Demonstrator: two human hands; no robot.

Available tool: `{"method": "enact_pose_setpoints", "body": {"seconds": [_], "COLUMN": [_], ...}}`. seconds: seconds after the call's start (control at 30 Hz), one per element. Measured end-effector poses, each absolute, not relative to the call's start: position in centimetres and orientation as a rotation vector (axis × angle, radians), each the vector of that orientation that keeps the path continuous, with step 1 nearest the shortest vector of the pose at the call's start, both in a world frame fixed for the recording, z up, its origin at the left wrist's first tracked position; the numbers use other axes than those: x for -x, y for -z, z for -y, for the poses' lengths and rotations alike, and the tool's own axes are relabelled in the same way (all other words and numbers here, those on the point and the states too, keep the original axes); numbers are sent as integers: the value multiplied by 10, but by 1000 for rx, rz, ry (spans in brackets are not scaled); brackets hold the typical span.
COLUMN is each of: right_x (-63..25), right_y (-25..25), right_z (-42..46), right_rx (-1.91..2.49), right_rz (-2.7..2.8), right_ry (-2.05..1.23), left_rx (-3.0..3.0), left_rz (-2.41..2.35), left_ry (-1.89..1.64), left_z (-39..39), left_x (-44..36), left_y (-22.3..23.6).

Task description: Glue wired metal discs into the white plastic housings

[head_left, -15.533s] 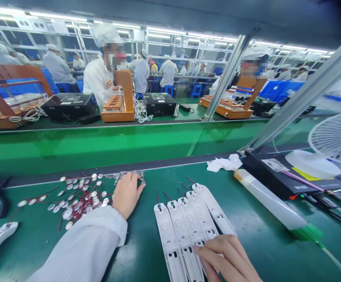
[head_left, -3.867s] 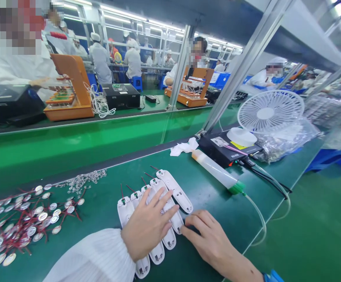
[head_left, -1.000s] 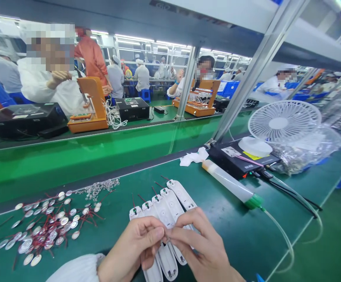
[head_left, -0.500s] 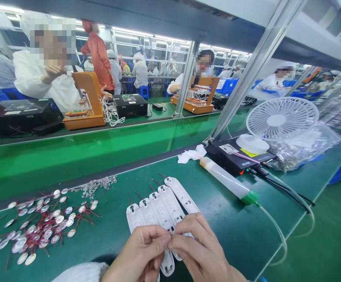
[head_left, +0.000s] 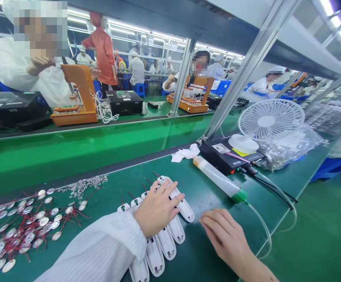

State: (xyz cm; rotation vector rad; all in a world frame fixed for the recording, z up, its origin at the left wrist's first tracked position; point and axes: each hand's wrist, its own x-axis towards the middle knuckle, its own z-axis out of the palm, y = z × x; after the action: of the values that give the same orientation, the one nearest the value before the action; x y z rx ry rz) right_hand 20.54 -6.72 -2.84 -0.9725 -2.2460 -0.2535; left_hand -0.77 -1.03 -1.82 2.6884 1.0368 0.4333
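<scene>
My left hand [head_left: 157, 207], fingers spread, lies over the upper part of a row of white plastic housings [head_left: 166, 243]. Its fingertips reach across the rightmost housing [head_left: 184, 209], which is set at a slant beside the others. Small green boards with thin red wires sit at the tops of the housings, partly hidden by my hand. To the right, just above the green table, my right hand [head_left: 227, 235] has its fingers and thumb drawn together. Anything between its fingertips is too small or hidden to make out.
Wired metal discs [head_left: 29, 231] and small clear parts [head_left: 83, 186] lie at left. On the right are a glue syringe [head_left: 217, 178] with a hose, a black controller box [head_left: 231, 156], a white fan [head_left: 271, 119] and crumpled tissue [head_left: 185, 153]. Co-workers sit beyond the green divider.
My hands, pinched together over the housings before, have parted. The left has stretched forward and spread over them; the right has moved right. The view has turned slightly right.
</scene>
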Motion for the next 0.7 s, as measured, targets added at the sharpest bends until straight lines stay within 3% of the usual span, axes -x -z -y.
{"method": "enact_pose_setpoints", "body": {"seconds": [0.7], "right_x": [-201], "right_y": [52], "right_z": [60], "right_rx": [874], "right_rz": [2392], "right_ry": [227], "left_rx": [-2891], "left_rz": [-1040], "left_ry": [-330], "left_z": [7], "left_x": [11], "left_y": [31]}}
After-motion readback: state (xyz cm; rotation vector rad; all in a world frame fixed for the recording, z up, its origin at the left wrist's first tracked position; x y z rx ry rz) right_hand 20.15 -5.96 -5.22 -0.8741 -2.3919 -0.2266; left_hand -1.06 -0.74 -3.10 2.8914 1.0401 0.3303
